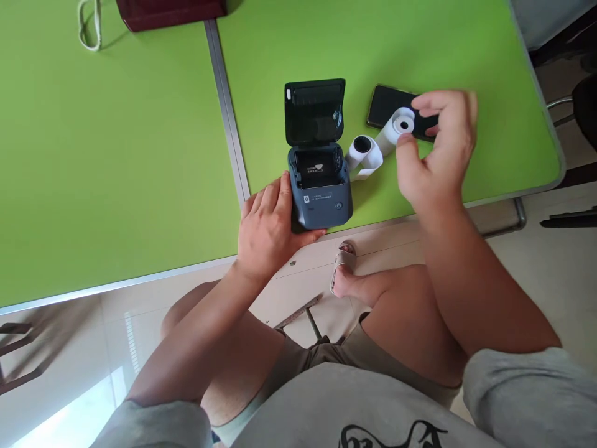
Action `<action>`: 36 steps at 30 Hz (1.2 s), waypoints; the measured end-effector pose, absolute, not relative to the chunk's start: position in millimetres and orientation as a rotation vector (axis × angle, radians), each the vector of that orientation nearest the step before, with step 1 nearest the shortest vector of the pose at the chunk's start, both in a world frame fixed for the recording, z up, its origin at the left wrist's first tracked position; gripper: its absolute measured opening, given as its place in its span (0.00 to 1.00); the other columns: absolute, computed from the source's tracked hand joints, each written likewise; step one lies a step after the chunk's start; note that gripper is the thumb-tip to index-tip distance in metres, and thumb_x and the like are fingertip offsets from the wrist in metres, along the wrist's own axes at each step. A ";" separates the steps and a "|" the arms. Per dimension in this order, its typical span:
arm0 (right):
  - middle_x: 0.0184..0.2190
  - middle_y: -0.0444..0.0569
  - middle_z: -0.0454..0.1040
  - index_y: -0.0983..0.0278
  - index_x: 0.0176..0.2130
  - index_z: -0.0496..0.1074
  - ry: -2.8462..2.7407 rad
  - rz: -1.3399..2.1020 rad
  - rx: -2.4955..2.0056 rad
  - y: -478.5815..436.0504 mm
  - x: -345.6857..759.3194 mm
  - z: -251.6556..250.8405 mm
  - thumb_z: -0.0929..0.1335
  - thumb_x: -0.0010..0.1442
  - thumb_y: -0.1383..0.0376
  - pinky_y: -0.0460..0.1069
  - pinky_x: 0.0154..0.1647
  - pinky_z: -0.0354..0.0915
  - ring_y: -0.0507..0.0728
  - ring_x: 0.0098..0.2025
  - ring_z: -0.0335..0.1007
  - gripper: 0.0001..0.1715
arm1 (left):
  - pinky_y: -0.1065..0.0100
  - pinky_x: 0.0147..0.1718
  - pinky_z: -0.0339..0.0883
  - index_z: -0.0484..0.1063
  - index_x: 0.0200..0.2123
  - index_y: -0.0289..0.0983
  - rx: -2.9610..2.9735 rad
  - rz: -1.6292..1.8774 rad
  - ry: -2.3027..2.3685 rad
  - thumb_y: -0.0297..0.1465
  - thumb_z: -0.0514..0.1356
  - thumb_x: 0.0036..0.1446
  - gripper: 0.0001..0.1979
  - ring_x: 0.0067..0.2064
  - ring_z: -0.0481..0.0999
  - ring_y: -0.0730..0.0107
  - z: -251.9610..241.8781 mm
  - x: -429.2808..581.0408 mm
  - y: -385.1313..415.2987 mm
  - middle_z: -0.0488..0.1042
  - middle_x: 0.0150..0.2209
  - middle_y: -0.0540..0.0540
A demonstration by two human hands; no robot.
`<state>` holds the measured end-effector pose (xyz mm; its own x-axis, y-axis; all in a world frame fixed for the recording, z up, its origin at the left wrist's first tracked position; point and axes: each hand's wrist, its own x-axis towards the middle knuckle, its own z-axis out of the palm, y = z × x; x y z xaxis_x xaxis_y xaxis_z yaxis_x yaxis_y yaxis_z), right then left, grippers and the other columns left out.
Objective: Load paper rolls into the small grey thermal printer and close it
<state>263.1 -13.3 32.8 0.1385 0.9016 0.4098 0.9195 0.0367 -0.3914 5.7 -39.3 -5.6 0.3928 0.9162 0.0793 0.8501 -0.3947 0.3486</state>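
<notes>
Grey shirt (298, 410) lay nearest the camera. Dark printer (321, 198) stood at the near edge of the green surface (140, 155), lid raised toward the far side, which left its bay exposed from above. Left hand (268, 225) gripped the near left corner, fingers along the side, thumb along the near edge, presumably as a brace. Right hand (437, 149) was half open beside the far roll (392, 132); thumb contact could not be told. Near roll (356, 154) sat just right of the printer, probably for easy reach.
</notes>
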 end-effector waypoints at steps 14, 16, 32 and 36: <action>0.56 0.53 0.77 0.55 0.68 0.58 -1.897 0.382 -1.858 -13.1 243.5 0.0 0.64 0.67 0.65 0.58 0.54 0.72 0.62 0.51 0.77 0.33 | 0.50 0.61 0.67 0.57 0.73 0.30 2.396 0.365 1.570 0.67 0.64 0.51 0.60 0.63 0.74 0.40 -7.2 6.8 -39.8 0.72 0.65 0.28; 0.57 0.53 0.76 0.56 0.66 0.62 -1.928 0.407 -1.821 -14.1 242.6 -0.5 0.63 0.66 0.67 0.58 0.55 0.72 0.62 0.53 0.76 0.30 | 0.49 0.61 0.67 0.57 0.73 0.30 2.386 0.360 1.565 0.67 0.63 0.52 0.60 0.63 0.74 0.39 -6.7 6.8 -39.8 0.71 0.65 0.28; 0.57 0.55 0.74 0.55 0.66 0.64 -1.828 0.460 -1.692 -10.6 252.5 -19.1 0.64 0.67 0.60 0.58 0.50 0.74 0.62 0.53 0.76 0.29 | 0.49 0.61 0.67 0.58 0.73 0.30 2.397 0.366 1.562 0.66 0.65 0.51 0.60 0.62 0.74 0.39 -7.0 6.6 -39.4 0.71 0.65 0.27; 0.57 0.54 0.74 0.56 0.64 0.66 -1.859 0.407 -1.683 -8.7 250.9 -18.2 0.65 0.67 0.61 0.58 0.50 0.75 0.62 0.54 0.75 0.27 | 0.48 0.60 0.67 0.57 0.73 0.29 2.401 0.368 1.549 0.67 0.63 0.51 0.60 0.62 0.74 0.38 -7.7 6.1 -39.0 0.71 0.64 0.27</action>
